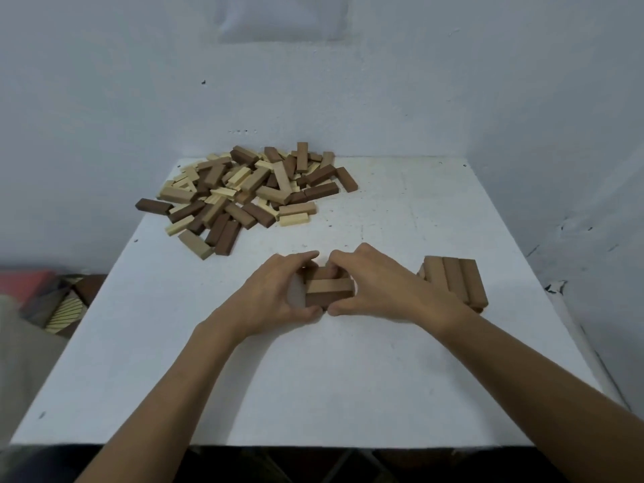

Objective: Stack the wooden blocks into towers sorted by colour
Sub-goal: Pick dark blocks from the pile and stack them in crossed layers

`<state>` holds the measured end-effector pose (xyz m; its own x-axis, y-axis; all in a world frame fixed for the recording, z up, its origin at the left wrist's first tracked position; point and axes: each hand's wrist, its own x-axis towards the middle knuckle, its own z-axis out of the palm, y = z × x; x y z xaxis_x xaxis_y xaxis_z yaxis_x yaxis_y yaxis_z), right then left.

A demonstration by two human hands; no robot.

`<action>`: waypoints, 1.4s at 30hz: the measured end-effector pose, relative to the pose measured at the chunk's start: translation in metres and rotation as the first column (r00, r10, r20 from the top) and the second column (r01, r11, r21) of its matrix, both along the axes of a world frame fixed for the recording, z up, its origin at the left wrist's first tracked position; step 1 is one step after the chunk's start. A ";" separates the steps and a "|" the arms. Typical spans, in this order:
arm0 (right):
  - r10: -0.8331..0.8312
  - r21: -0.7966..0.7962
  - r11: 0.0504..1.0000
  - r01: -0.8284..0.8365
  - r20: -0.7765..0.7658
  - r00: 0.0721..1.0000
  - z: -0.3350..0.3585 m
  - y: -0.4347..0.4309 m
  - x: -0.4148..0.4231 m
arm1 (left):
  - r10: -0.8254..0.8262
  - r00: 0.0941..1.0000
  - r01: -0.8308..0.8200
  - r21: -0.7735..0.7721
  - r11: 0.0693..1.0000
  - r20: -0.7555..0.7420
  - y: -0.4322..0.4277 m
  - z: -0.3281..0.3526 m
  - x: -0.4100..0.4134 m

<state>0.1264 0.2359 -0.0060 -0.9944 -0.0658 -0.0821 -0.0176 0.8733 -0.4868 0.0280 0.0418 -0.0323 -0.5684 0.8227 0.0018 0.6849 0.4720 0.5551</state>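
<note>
The white bench (348,378) is being used as the work surface. At its far left, a large loose heap of wooden blocks (244,193) in dark brown, mid brown and pale tones is being left unsorted.

The left hand (275,294) and the right hand (380,287) are being cupped round a low stack (329,289) at the middle of the bench. Fingers are being curled over its far side and thumbs are being pressed at its near foot. Nothing else is being held.

Well apart to the right, a second low stack (454,284) of mid-brown blocks is being kept, its top layer lying three abreast.

Judgement: the central stack is being squared up. Pressure is best being applied evenly from both sides and low down, so that the layers are being brought flush without being tipped. Whether its darker near face is shade or a different colour cannot be told, and this is worth being checked before more blocks are being added.
</note>
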 end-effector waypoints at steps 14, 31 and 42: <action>-0.211 -0.189 0.963 0.193 -0.079 0.974 -0.029 -0.017 0.061 | 0.143 0.990 -0.144 0.150 0.978 0.013 -0.041 -0.017 0.041; -0.188 -0.176 0.970 0.168 -0.107 0.976 -0.031 -0.016 0.059 | 0.136 0.990 -0.139 0.143 0.980 0.031 -0.041 -0.011 0.034; -0.132 -0.118 0.986 0.116 -0.139 0.982 0.002 -0.018 0.063 | 0.040 0.998 -0.046 0.162 0.986 0.038 -0.029 0.006 0.039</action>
